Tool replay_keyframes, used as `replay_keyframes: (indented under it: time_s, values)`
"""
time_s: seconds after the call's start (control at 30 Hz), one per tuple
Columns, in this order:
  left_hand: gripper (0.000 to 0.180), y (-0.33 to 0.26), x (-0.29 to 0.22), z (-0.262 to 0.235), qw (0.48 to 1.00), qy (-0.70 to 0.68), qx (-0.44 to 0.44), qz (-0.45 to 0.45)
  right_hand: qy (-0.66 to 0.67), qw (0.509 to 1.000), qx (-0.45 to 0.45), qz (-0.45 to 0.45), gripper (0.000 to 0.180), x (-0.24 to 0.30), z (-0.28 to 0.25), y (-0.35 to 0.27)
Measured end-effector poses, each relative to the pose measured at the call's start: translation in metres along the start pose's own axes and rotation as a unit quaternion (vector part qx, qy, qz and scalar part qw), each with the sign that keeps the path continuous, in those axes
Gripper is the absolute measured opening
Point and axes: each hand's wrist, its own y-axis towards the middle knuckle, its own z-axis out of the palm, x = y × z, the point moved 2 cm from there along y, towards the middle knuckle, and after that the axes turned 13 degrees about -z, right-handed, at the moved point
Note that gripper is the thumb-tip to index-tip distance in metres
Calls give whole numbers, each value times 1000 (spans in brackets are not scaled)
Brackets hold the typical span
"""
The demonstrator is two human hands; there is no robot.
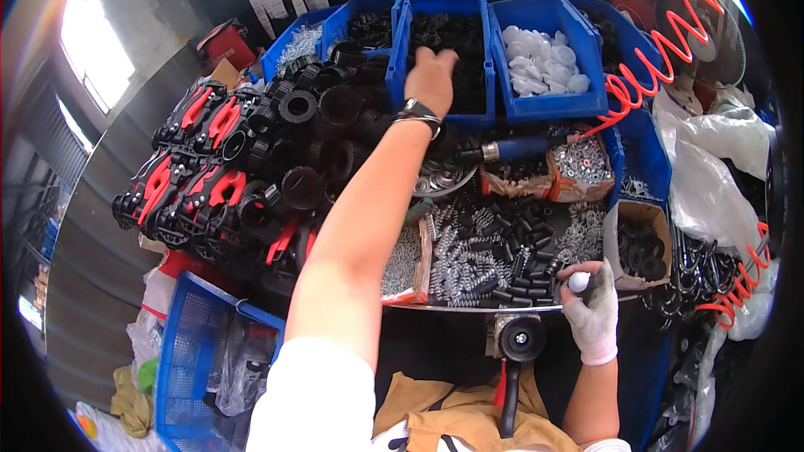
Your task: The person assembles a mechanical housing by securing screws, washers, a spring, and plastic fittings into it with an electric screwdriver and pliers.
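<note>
White sleeve (314, 393) cut off by the lower edge, my left forearm (356, 230) crosses the view. My gloved right hand (592, 316) pinches a white piece (579, 282), partly hidden by the fingers. Farther off, my left hand (432, 82) reaches into a blue bin (399, 54) of black parts (462, 29), fingertips obscured; whether they grip any, I cannot tell

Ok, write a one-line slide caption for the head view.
Bare left hand over a blue bin of black parts; gloved right hand holding a small rounded white piece near metal coil springs.
</note>
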Motion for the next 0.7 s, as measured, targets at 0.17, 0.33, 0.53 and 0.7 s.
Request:
replay_keyframes:
  time_s: [0.17, 0.33, 0.53, 0.7]
  values:
    - [24, -74, -38, -76, 642, -677, 201, -298, -180, 981, 3, -68, 27, -2, -4, -13]
    - [24, -239, -77, -108, 422, -784, 182, -417, -227, 966, 20, -120, 30, 7, 10, -20]
    - [31, -338, -105, -109, 469, -732, 277, -408, -323, 864, 51, -382, 45, 30, 15, -30]
    - [52, -345, -118, -136, 804, -482, 291, -189, -366, 831, 15, -419, 43, 42, 12, -48]
